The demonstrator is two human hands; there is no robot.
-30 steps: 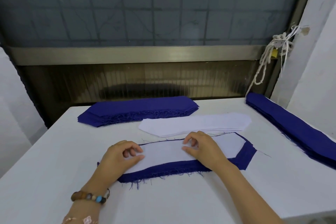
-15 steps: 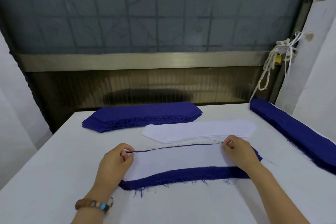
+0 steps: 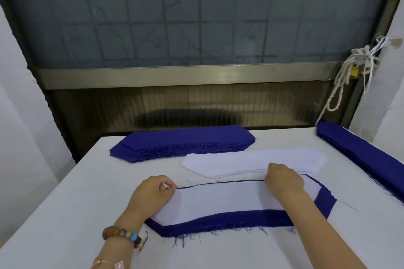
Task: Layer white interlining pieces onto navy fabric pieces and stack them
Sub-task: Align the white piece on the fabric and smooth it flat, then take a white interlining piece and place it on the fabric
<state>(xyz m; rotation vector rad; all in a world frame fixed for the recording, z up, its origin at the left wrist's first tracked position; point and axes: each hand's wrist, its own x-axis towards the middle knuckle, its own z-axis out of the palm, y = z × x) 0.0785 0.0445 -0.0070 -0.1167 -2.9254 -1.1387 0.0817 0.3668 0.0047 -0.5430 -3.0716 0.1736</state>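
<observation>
Pinching the far edge of the navy fabric piece (image 3: 229, 220), frayed and threadbare along its near side, the left hand (image 3: 153, 192) curls tight. The smooth white interlining piece (image 3: 218, 201) lies on it, between both hands. The right hand (image 3: 284, 179) curls over the same edge; its fingertips are hidden, so the grip is unclear. Beyond the hands are a flat white interlining stack (image 3: 251, 160) and a navy stack (image 3: 183, 143). Right of the right hand, another navy stack (image 3: 360, 155) is cut off. White table (image 3: 65, 214); frosted window (image 3: 196, 17) behind.
</observation>
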